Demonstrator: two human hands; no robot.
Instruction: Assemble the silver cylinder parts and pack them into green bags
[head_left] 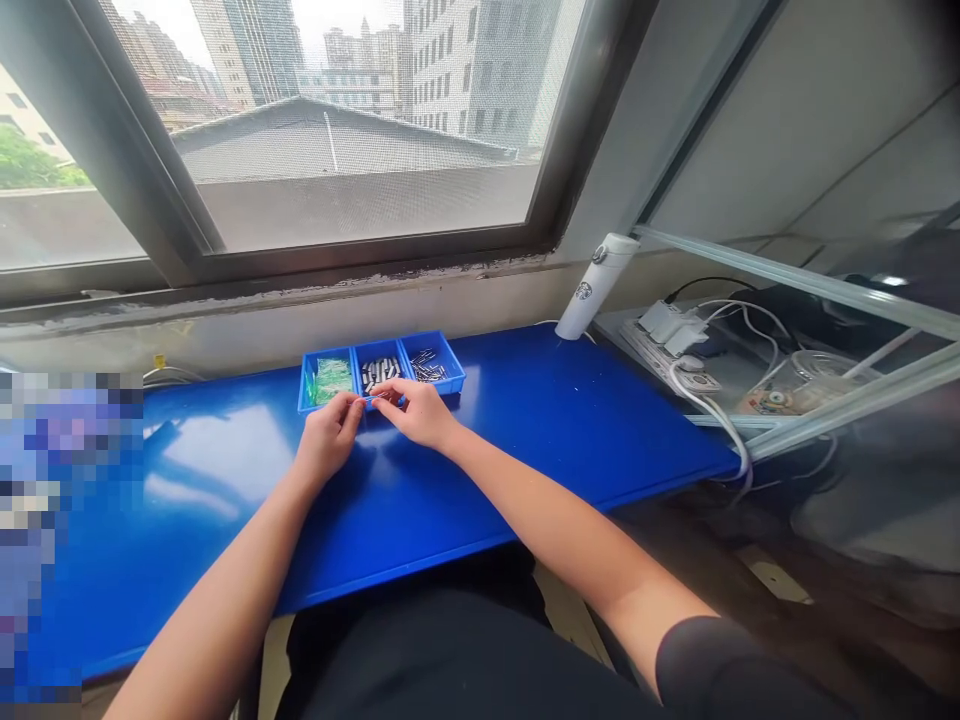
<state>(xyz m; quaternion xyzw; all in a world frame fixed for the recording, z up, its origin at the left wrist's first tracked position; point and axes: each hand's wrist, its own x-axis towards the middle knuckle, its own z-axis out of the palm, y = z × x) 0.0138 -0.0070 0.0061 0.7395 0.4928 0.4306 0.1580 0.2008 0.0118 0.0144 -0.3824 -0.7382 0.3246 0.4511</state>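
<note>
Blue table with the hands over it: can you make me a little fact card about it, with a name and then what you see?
Table: blue
Left hand: fingertips pinched at a small thin thing
Right hand: fingertips at the same thing, too tiny to name
Tray: blue, three parts, just beyond the hands
Left part: clear and greenish thin pieces
Middle part: black and white pieces
Right part: shiny dark pieces
Bottle: white, near the wall

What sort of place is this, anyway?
Probably an indoor workspace, perhaps a small workshop in a city: small parts sit sorted in a three-compartment blue tray on a blue table, and tall buildings show through the window.
</note>
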